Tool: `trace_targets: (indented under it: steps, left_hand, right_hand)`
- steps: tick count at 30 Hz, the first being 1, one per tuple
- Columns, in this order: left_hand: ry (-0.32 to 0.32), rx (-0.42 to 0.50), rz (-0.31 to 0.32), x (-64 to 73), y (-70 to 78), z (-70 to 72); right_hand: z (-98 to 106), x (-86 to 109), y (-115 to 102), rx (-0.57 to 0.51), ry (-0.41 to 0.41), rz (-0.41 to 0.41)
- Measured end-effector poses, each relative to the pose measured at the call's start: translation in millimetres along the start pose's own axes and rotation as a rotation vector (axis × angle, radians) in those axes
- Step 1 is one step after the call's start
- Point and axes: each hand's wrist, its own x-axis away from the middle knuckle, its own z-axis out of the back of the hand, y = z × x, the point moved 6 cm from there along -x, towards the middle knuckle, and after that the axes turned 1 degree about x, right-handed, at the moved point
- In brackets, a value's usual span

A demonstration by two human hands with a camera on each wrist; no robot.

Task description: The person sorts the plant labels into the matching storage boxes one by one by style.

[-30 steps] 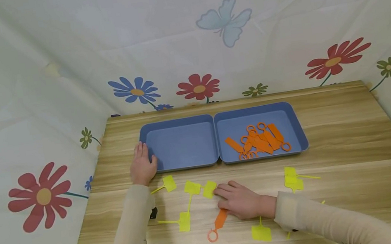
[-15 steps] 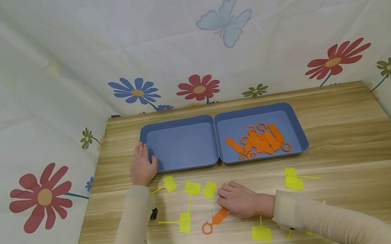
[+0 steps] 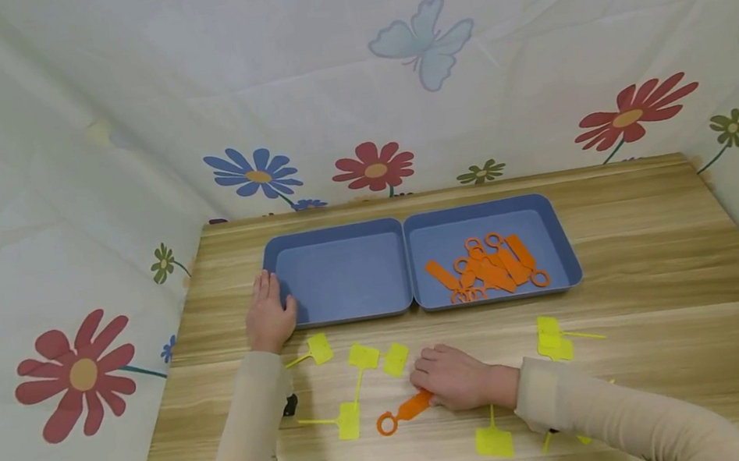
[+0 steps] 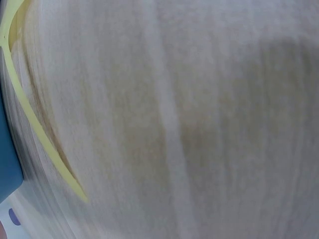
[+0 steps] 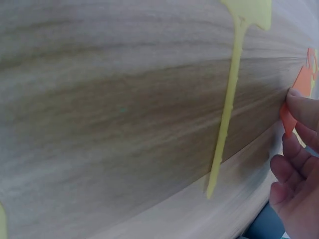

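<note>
Head view shows two hands (image 3: 454,378), two trays (image 3: 344,277), one held orange tag (image 3: 414,406).

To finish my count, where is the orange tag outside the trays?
In the head view, the orange tag is at lower centre, pinched in the right grip, right of a yellow tag.

By the head camera, the wood-grained tabletop (image 3: 662,244) is viewed from above, forward and down, its far edge included. By the left wrist camera, the surface is faced closely, the blue rectangular left tray (image 4: 7,159) being shared with the head view; by the right, it is seen slantwise, nearby, the flat orange ring-ended tag (image 5: 302,81) being shared likewise.
</note>
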Motion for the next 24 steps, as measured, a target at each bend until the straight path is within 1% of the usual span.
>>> trace_targets:
  steps: [3,9,17,20,22,24]
  left_hand:
    - [0.004,0.002,0.000,0.1,0.4,0.5]
    - [-0.007,-0.008,0.006,0.4,0.2,0.5]
    - [-0.015,-0.015,0.012,1.2,1.0,0.5]
    - [-0.013,-0.014,0.012,1.1,1.0,0.6]
    - [-0.013,-0.013,0.011,0.9,1.0,0.5]
    - [-0.016,-0.011,0.013,0.6,0.6,0.2]
  right_hand:
    - [-0.2,-0.8,3.1,-0.123,-0.048,-0.029]
    - [3.0,-2.1,15.0,-0.525,-0.138,-0.149]
    - [7.0,2.0,31.9,-0.998,-0.261,-0.266]
    - [13.6,4.2,40.9,-1.156,-0.280,-0.325]
    - [20.5,4.5,48.5,-1.237,-0.270,-0.354]
    - [28.2,4.5,57.3,-1.275,-0.247,-0.368]
